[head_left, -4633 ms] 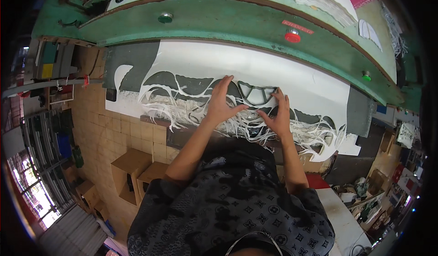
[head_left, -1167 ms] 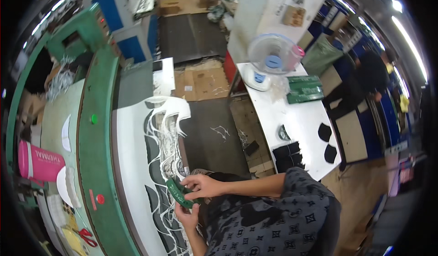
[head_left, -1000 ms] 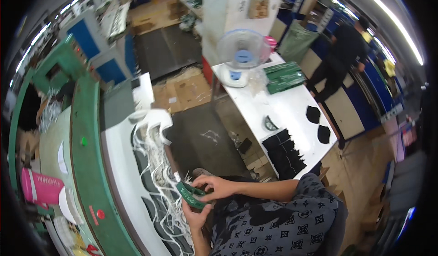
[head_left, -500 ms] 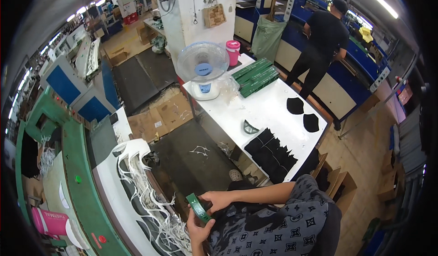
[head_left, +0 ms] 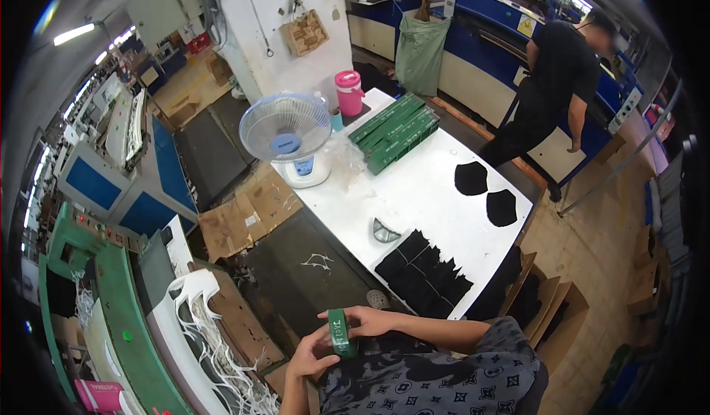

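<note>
Green curved piece (head_left: 338,332): curled left hand (head_left: 310,356) and right hand (head_left: 367,321) grip it; fan (head_left: 285,130) and black stack (head_left: 421,274) occupy white table (head_left: 421,193).

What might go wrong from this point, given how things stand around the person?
The green curved piece is held between the left hand and right hand, clear of the white table, so a loosened grip could drop it.
The black stack lies along the table's near edge, where a passing arm might knock pieces off.
Loose white strips on the dark floor mat could catch underfoot.
</note>
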`<state>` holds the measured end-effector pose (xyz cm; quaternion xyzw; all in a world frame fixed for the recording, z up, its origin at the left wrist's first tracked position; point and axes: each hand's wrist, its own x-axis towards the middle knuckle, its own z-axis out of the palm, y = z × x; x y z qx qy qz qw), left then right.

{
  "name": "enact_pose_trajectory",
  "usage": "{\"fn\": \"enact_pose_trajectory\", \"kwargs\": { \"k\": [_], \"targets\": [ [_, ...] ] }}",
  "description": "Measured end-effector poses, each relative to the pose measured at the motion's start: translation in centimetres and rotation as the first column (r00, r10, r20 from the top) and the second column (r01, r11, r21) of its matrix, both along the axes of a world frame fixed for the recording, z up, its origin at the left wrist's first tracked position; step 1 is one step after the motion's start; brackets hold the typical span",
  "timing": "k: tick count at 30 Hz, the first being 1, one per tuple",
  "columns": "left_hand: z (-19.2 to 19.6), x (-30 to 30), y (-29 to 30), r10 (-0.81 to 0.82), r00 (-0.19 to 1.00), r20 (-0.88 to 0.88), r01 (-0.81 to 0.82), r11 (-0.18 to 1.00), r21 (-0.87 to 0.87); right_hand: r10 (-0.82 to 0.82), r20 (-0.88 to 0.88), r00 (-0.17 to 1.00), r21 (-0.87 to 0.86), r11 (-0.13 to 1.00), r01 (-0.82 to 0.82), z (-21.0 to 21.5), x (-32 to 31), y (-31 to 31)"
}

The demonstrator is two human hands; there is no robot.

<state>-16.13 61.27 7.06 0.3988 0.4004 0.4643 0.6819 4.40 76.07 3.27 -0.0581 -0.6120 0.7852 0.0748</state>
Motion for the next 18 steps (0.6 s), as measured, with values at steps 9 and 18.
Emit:
{"fn": "enact_pose_trajectory", "kwargs": {
  "k": [9,18],
  "targets": [
    [-2.2,8.0,5.1,0.105,0.986,-0.127,-0.097,0.993,0.069,0.059,0.099,0.993,0.143,0.987,-0.073,-2.3,5.9,5.9],
    [-0.4,6.8,7.5,0.356,0.882,-0.307,-0.369,0.929,0.017,-0.01,-0.013,1.0,-0.115,0.993,0.008,-4.5,0.2,7.7]
  ]
}}
